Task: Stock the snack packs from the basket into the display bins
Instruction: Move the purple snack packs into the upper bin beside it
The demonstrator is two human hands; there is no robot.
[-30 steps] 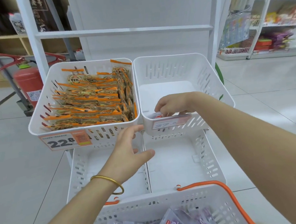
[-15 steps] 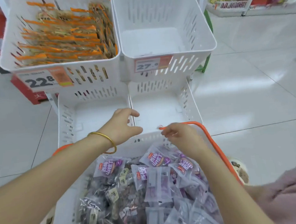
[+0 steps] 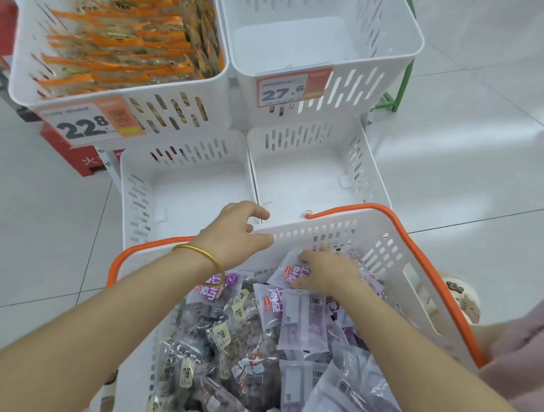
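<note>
Snack packs [image 3: 242,352] fill a white basket [image 3: 330,227] in a shop with pale floor tiles [image 3: 470,159], near four display bins [image 3: 305,145]. The left hand [image 3: 234,234] grips the basket's far rim, fingers curled; the right hand [image 3: 326,271] curls its fingers [image 3: 309,255] over a purple pack [image 3: 293,273].

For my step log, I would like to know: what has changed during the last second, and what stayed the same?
The right hand left the price tag of the upper right bin and came down into the basket; it now lies on a purple snack pack, grip unclear. The left hand dropped from the upper left bin and holds the basket's front rim. Bin contents stayed the same.
</note>
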